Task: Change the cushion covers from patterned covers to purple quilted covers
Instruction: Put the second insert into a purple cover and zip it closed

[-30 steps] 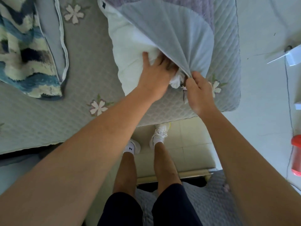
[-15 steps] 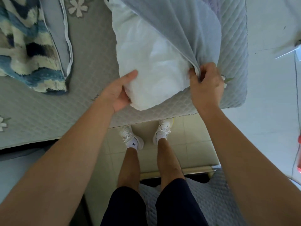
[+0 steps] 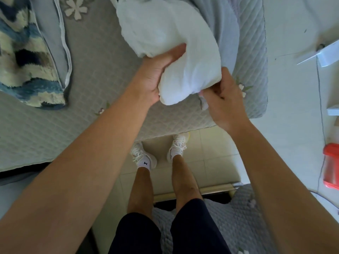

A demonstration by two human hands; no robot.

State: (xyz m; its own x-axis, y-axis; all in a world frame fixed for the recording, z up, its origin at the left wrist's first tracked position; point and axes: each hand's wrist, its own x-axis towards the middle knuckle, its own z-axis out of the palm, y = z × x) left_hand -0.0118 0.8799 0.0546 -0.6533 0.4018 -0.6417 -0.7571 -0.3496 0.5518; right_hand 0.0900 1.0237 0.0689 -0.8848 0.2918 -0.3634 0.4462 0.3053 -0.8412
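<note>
A white cushion insert (image 3: 170, 39) lies on the grey quilted bed, its near corner lifted toward me. My left hand (image 3: 157, 70) squeezes that corner from the left, thumb across its top. My right hand (image 3: 222, 96) pinches the same corner from the right, with a small bit of pale fabric under its fingers. The grey-purple cover (image 3: 223, 28) lies bunched behind and to the right of the insert, with its opening slid back off the near corner. A blue and cream patterned cover (image 3: 23, 57) lies flat at the left.
The grey quilted bedspread (image 3: 99, 74) with flower motifs fills the upper half. My legs and white shoes (image 3: 145, 158) stand on tiled floor between the bed and a second quilted surface (image 3: 238, 217). A red container (image 3: 331, 165) sits at the right edge.
The cover has slipped back, baring more of the white insert. My left hand went from the insert's left side to gripping its near corner. My right hand let go of the cover edge and moved to that corner.
</note>
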